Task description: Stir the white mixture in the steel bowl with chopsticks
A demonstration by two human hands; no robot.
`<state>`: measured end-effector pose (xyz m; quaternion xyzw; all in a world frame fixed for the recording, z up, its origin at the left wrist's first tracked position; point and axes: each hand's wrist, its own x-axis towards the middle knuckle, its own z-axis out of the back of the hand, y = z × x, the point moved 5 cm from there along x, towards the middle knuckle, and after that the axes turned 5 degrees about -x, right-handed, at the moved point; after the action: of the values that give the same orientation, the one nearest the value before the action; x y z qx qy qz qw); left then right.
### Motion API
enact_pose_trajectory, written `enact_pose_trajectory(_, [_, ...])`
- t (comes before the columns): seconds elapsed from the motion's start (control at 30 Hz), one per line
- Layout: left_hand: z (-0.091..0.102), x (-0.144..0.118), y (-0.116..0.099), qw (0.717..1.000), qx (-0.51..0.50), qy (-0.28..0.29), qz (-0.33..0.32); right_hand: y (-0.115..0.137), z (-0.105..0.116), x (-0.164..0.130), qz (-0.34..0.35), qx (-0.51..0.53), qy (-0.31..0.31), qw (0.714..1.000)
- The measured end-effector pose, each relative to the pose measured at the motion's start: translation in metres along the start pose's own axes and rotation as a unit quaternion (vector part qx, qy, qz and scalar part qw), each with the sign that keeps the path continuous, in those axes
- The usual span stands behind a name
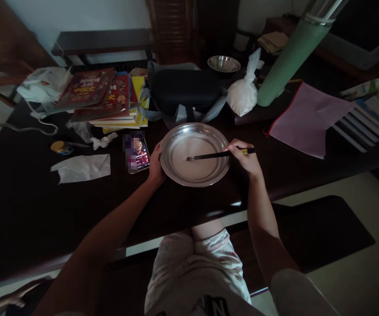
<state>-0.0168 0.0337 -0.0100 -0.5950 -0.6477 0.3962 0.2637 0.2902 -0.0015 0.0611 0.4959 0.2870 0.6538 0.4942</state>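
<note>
Dark worktop [28, 206] spans the frame, cluttered along the far side. Far left: stack of books [107, 98]; just right of it a black case [186, 90] with grey straps. Far right: green cylinder [290, 59] leaning, pink folder [308, 116] lying flat, more books [370, 118] at the right edge. White plastic bag [244, 94] sits between case and cylinder, small steel bowl [224, 64] behind it. Steel plate [195, 154] is centre, near the worktop's near edge, holding pale milky liquid. Left of it: phone [137, 153] face up, just beside the plate; crumpled tissue [82, 167] further left; small yellow-lidded jar [61, 147] beyond that. Left hand [156, 164] grips the plate's left rim, fingers curled round the edge. Right hand [245, 158] at the plate's right rim, fingers pinched closed on dark chopsticks [220, 154]. Chopsticks' long axis runs nearly horizontal, left-right; tips point left and rest in the liquid near plate centre, butt end sticks out right past the hand.
</note>
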Motion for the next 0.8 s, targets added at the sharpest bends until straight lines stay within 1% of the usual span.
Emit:
enact_pose_trajectory(0.13, [0.0017,0.0005,0.0012,1.000,0.005,-0.010,0.003,-0.0038,0.0094,-0.0007,-0.020,0.008,-0.079,0.997])
enact_pose_trajectory(0.17, [0.0021,0.0007,0.0015,1.000,0.008,-0.010,0.001,-0.0047,0.0103,-0.0010,-0.026,0.013,-0.084,0.996])
enact_pose_trajectory(0.2, [0.0025,0.0010,0.0018,1.000,0.011,-0.008,-0.001,-0.0049,0.0095,-0.0010,-0.028,0.015,-0.075,0.997])
enact_pose_trajectory(0.3, [0.0038,0.0018,0.0026,1.000,0.020,-0.002,-0.008,-0.0024,0.0025,-0.0002,-0.017,0.007,-0.015,1.000])
enact_pose_trajectory(0.33, [0.0041,0.0020,0.0028,1.000,0.021,-0.001,-0.009,-0.0015,0.0015,-0.0001,-0.013,0.003,-0.008,1.000])
enact_pose_trajectory(0.37, [0.0044,0.0022,0.0030,1.000,0.021,0.000,-0.010,-0.0008,0.0019,0.0000,-0.010,0.001,-0.015,1.000])
enact_pose_trajectory(0.47, [0.0044,0.0027,0.0030,1.000,0.017,-0.001,-0.009,-0.0013,0.0076,-0.0010,-0.020,0.008,-0.067,0.998])
enact_pose_trajectory(0.5, [0.0041,0.0028,0.0029,1.000,0.015,-0.001,-0.006,-0.0015,0.0082,-0.0012,-0.023,0.011,-0.071,0.997])
enact_pose_trajectory(0.63, [0.0020,0.0025,0.0018,1.000,0.005,0.004,-0.003,0.0007,0.0013,-0.0002,-0.009,0.004,-0.009,1.000])
enact_pose_trajectory(0.67, [0.0017,0.0023,0.0014,1.000,0.005,0.005,-0.004,0.0013,0.0007,0.0000,-0.004,0.000,-0.006,1.000])
enact_pose_trajectory(0.8, [0.0017,0.0021,0.0013,1.000,0.012,0.003,0.005,-0.0002,0.0074,-0.0007,-0.016,0.001,-0.065,0.998])
